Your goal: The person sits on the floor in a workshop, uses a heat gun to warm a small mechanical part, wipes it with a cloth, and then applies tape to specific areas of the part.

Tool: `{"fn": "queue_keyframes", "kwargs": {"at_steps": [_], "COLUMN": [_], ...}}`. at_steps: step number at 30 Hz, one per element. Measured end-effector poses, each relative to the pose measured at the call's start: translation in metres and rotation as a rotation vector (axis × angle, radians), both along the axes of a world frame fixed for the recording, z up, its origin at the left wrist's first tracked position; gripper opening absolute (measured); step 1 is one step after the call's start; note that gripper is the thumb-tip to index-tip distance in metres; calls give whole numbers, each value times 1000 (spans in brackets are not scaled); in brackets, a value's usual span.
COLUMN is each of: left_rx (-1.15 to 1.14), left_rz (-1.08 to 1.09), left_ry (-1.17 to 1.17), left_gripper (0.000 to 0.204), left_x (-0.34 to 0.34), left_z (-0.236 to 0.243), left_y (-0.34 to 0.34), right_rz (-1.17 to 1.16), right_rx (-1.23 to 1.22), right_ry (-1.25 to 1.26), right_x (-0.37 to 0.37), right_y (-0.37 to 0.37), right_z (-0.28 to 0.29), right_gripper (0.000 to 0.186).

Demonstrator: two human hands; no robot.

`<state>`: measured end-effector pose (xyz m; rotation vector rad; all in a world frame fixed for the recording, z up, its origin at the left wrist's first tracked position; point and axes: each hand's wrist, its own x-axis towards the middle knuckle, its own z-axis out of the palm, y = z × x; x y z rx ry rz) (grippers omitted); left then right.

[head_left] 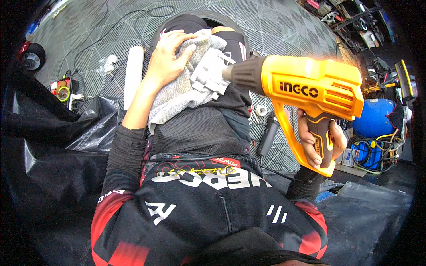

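Note:
My right hand [306, 139] is wrapped round the dark handle of a yellow heat gun [310, 80], inside its yellow guard loop. The gun's dark nozzle points left, close against a whitish cast part [209, 73] with bosses and holes; touching or just apart, I cannot tell. That part lies on a grey cloth [171, 102] spread over my lap. My left hand [171, 57] grips the cloth beside the part, its thumb toward the part. The cloth's underside is hidden.
A white roll [134, 75] stands left of my left forearm. Black sheeting [66, 146] covers the lower left. On the patterned floor [106, 35] run black cables. A dark cylindrical tool [267, 135] lies right of my lap, and a blue tank [372, 117] stands farther right.

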<state>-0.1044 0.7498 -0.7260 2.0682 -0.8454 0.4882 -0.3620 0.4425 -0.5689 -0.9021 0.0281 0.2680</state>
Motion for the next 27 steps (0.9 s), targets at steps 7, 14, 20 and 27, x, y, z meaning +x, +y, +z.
{"fn": "queue_keyframes", "kwargs": {"at_steps": [7,14,20,27], "left_rx": [-218,-324,-329,-559], "left_rz": [-168,-261,-278,-270], "left_ry": [307,493,603,666], "left_gripper": [31,30,29,28], "left_x": [11,27,36,54], "left_z": [-7,-19,-20,-48], "left_y": [-8,-17,-12,11], "right_rz": [59,-115,-302,-343], "right_rx": [34,-4,8,-40], "right_ry": [-102,-123,47,-3], "right_x": [-8,-25,-39,-46], "right_y": [1,8,14,23], "right_z": [-19,-23,-19,-21], "right_gripper": [76,76,69,84]}}
